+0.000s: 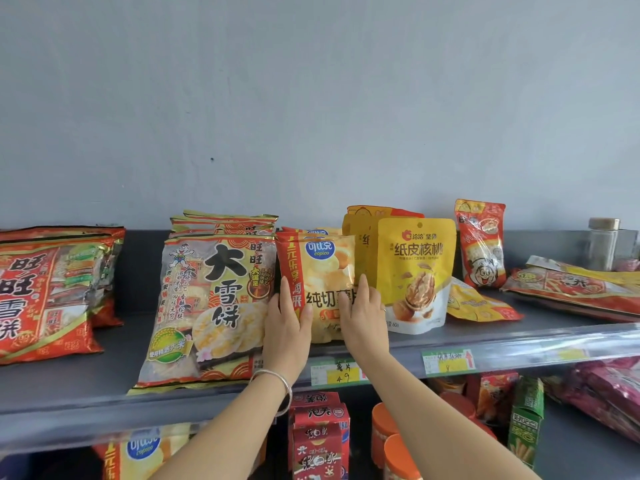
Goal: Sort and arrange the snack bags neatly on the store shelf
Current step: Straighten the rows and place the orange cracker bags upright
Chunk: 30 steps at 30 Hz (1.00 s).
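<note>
A yellow chip bag (327,268) with a red side stripe stands upright on the grey shelf (104,386), with a second like it behind. My left hand (287,323) holds its left edge, thumb on the front. My right hand (363,313) rests flat on its lower right front. A stack of large rice-cracker bags (207,306) leans just to the left, touching my left hand. Yellow walnut pouches (414,271) stand just to the right.
Red rice-cracker bags (45,292) lean at the far left. A small yellow bag (481,304) lies flat right of the pouches. A red seed bag (481,247) stands behind, flat red bags (575,285) and a glass jar (602,247) further right. Boxes and jars fill the lower shelf.
</note>
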{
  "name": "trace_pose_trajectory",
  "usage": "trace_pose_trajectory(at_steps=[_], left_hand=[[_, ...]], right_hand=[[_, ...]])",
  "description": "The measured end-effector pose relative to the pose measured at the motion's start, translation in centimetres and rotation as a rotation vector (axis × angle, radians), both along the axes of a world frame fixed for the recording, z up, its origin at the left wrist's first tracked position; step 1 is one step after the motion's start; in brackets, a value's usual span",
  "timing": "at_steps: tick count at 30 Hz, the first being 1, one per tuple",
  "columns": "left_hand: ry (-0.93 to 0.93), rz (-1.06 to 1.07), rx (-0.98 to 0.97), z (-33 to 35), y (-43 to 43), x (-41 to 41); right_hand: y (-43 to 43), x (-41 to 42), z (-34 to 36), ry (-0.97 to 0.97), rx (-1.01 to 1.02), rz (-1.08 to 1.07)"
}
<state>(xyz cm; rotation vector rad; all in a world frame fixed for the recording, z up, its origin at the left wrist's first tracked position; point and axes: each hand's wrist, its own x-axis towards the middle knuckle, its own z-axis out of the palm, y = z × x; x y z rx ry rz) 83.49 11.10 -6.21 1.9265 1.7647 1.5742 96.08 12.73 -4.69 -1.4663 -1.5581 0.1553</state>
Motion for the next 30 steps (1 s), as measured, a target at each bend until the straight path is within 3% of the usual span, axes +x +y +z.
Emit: trace_pose_trajectory(at_steps=[5,15,30], left_hand=[[0.258,0.154,0.166,1.9,-1.2,1.2],[0.482,-0.101,0.295,4.1,-2.2,9.5],[0.648,-0.557,0.031,3.7,3.5,24.7]], right_hand=[[-1.3,1.3,1.0,-0.150,0.100,0.047],[-3.5,10.5,2.1,-0.393,0.139,-0.105],[0.8,25.8,0.8,-0.339,-0.085,-0.383]])
